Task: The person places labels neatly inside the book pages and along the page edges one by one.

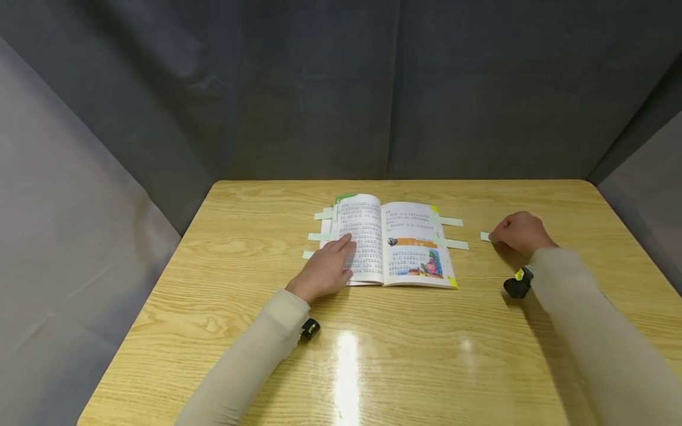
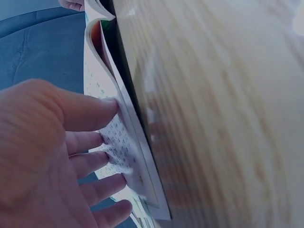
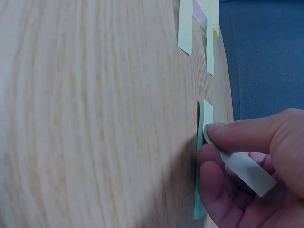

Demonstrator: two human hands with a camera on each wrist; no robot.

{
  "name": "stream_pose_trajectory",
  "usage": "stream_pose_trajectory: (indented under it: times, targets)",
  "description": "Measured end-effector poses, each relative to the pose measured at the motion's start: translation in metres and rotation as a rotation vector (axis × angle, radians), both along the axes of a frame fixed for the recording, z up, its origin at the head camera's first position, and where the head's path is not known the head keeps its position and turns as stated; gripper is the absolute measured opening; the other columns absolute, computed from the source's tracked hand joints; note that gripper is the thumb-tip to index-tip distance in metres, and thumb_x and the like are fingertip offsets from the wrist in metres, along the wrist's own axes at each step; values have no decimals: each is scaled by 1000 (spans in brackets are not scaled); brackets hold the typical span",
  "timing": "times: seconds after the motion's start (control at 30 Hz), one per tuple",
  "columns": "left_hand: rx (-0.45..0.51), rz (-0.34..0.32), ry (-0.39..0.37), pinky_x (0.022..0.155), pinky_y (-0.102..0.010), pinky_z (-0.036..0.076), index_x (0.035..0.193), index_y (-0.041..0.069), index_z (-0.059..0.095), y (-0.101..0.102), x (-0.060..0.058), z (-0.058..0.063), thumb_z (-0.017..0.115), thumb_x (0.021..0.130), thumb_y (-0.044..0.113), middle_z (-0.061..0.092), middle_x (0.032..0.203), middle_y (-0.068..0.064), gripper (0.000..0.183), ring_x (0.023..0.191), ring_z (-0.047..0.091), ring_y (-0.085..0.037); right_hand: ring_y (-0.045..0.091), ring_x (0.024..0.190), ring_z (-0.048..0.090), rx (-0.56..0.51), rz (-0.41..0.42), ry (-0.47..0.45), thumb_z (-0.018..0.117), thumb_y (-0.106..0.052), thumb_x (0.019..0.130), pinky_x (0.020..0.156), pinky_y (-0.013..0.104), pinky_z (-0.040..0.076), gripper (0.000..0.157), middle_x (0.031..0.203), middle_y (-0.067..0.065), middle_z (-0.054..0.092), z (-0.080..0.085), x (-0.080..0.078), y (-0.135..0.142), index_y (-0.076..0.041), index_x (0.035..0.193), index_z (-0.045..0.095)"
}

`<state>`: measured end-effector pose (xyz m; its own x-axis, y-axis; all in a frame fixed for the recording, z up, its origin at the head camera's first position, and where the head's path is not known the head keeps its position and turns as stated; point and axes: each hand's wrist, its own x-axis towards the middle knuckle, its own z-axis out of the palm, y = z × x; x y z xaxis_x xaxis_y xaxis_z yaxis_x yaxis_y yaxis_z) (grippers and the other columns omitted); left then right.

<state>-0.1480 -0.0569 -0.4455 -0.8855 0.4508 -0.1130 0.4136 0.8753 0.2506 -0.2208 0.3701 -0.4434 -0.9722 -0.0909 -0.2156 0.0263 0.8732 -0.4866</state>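
Note:
An open book (image 1: pixel 362 216) lies on the wooden table, printed text on its left page and a coloured picture at the lower right. My left hand (image 1: pixel 324 269) rests on the left page with fingers spread; in the left wrist view the thumb (image 2: pixel 90 111) lies near the page's lower edge. To the right of the book, my right hand (image 1: pixel 522 231) pinches a pale green sticky note strip (image 3: pixel 249 173) between thumb and fingers. That strip curls up from a narrow pad of sticky notes (image 3: pixel 200 130) on the table, partly hidden behind the fingers.
Pale strips jut from the book's right edge, an upper one (image 1: pixel 452 222) and a lower one (image 1: pixel 455 244). Several more, such as this strip (image 1: pixel 318 236), stick out on the left. Dark curtain (image 1: pixel 309 89) hangs behind the table (image 1: pixel 405 349).

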Motion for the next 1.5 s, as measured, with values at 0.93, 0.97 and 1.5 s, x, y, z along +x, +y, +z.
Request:
stream_pose_trajectory:
  times: [0.93,0.97,1.5]
  targets:
    - [-17,14,-20,125,-47,26,157,10,30,0,-1,-2,54,100,24,18,168,-8,63,153,26,-28,20,70,55,-10,2,-76,64,-24,87,63,27,42,24,72,2,68,8,-4,0,0,87,70]
    - [-18,16,-20,125,-47,26,157,10,30,0,-1,-3,54,100,24,18,168,-8,63,153,26,-28,19,70,55,-8,3,-77,64,-24,88,63,27,42,25,72,3,68,8,-4,-1,1,88,70]
    - [1,11,-12,124,-49,27,157,11,28,0,0,-4,52,101,25,17,168,-7,63,153,25,-27,18,69,56,-16,38,-72,60,-25,93,63,27,44,29,77,5,70,4,-4,6,3,94,67]
